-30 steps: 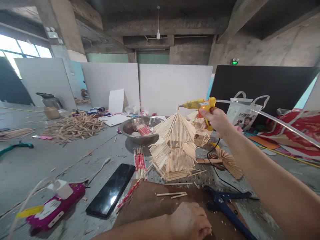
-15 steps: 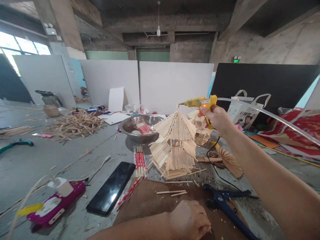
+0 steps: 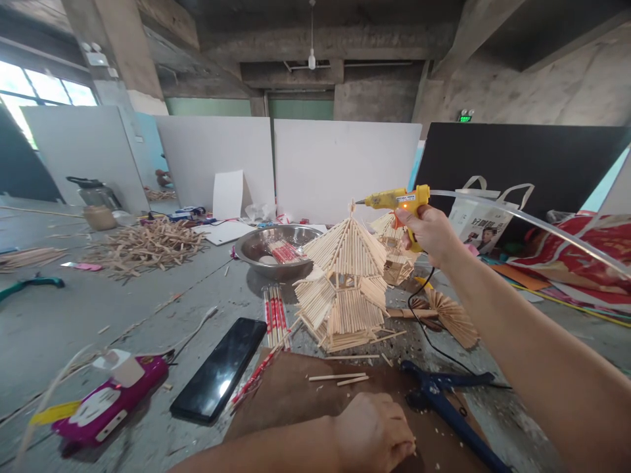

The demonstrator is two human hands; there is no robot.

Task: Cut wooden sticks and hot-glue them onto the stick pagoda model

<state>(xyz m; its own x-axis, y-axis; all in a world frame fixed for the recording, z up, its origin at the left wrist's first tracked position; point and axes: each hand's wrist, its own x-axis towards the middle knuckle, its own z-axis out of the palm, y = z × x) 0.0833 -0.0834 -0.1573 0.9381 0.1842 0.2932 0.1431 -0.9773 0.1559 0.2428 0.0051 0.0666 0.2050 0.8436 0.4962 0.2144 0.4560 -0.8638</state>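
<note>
My right hand (image 3: 428, 231) is wrapped round a yellow glue gun (image 3: 394, 198) with an orange light on it. The nozzle points left, close beside the tip of a small tiered pagoda (image 3: 350, 289) built of thin wooden sticks. A long clear glue stick (image 3: 497, 211) runs from the gun's back. My left hand (image 3: 377, 433) rests closed on a brown sheet (image 3: 290, 387); what its fingers hold, if anything, is hidden. Loose short sticks (image 3: 340, 378) lie just beyond it.
Blue pliers (image 3: 444, 401) lie right of my left hand. A black phone (image 3: 219, 371) and a purple power strip (image 3: 111, 401) are at the left. Behind stand a metal bowl (image 3: 251, 253) and a second stick model (image 3: 397, 263). A black cord hangs from the gun.
The glue gun's nozzle has shifted slightly right, a little away from the pagoda's tip. My left hand has hardly moved.
</note>
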